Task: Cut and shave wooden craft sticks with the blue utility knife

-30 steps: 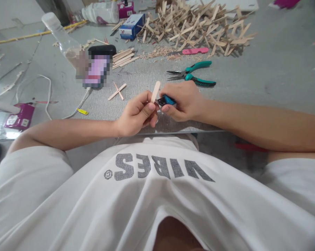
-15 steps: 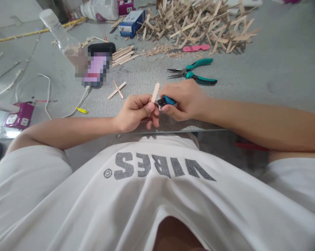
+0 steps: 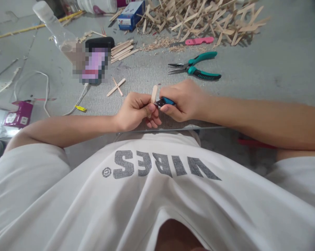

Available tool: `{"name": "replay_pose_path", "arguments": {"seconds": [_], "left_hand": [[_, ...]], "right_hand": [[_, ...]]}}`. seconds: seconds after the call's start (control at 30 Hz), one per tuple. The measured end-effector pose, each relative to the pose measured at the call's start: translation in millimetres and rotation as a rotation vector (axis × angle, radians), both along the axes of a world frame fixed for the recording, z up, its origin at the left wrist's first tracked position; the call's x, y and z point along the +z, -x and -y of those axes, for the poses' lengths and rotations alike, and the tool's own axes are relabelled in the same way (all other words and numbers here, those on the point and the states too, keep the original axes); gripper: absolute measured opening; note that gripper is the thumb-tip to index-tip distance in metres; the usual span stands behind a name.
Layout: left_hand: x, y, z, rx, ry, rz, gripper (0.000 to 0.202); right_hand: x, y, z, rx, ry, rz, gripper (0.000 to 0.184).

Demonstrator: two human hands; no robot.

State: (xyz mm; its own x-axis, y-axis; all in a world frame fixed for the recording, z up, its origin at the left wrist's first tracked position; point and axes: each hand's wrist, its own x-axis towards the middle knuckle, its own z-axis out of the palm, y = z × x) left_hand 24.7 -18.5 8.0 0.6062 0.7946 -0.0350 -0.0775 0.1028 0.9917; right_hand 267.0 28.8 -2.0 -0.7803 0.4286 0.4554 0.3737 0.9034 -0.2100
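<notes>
Near centre, left hand point(image 3: 136, 113): curling shut around the wooden stick point(image 3: 154, 92), holding it upright.
Right hand point(image 3: 185, 101): clenching the blue cutter point(image 3: 166, 101) against the stick.
Change: stick sinking lower into the fist; cutting looks underway.

pale wood stick point(image 3: 154, 93), blue/blk cutter point(image 3: 165, 101), teal pliers point(image 3: 196, 67), pink file point(image 3: 199, 40)

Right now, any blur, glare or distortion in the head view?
Head view: wide-angle bending at the edges; a pixelated patch upper left; left hand with stick and right hand with blue tool are sharp; light soft, shadows faint.
</notes>
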Motion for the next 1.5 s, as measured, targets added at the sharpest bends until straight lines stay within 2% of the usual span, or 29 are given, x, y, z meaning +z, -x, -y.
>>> {"name": "replay_pose_path", "arguments": {"seconds": [0.2, 0.4, 0.7, 0.93, 1.03, 1.13, 1.23, 1.3, 1.4, 1.5], "left_hand": [[0.7, -1, 0, 0.012, -0.021, -0.014, 0.071], [1.2, 2, -3, -0.125, 0.03, 0.051, 0.067], [7.4, 2, -3, -0.172, 0.045, 0.055, 0.065], [9.3, 2, -3, -0.207, 0.031, 0.048, 0.036], [6.7, -1, -4, -0.141, 0.025, 0.067, 0.024], [1.9, -4, -8, -0.052, -0.038, 0.039, 0.016], [-5.9, -4, -13, 0.064, -0.158, 0.034, 0.031], [-11.8, -4, -18, 0.092, -0.223, 0.05, 0.049], [-19.4, -5, -22, -0.02, -0.261, 0.03, 0.068], [-26.1, -7, -25, -0.137, -0.326, 0.042, 0.08]], "right_hand": [[-0.1, 1, 2, -0.024, -0.02, 0.019, 0.08], [5.5, -3, -1, 0.038, 0.004, 0.02, 0.074], [5.6, -9, -5, 0.054, 0.038, 0.01, 0.075], [1.7, -10, -8, 0.012, 0.019, -0.042, 0.075], [-1.1, -9, -8, 0.019, -0.016, -0.081, 0.073], [-1.4, -5, -5, -0.003, -0.064, -0.198, 0.063], [2.5, -1, -1, 0.025, -0.129, -0.293, 0.047], [5.7, 2, 1, 0.145, -0.155, -0.256, 0.04], [9.9, 4, 2, 0.345, -0.173, -0.101, 0.036], [14.7, 7, 6, 0.382, -0.305, -0.003, 0.033]]}}
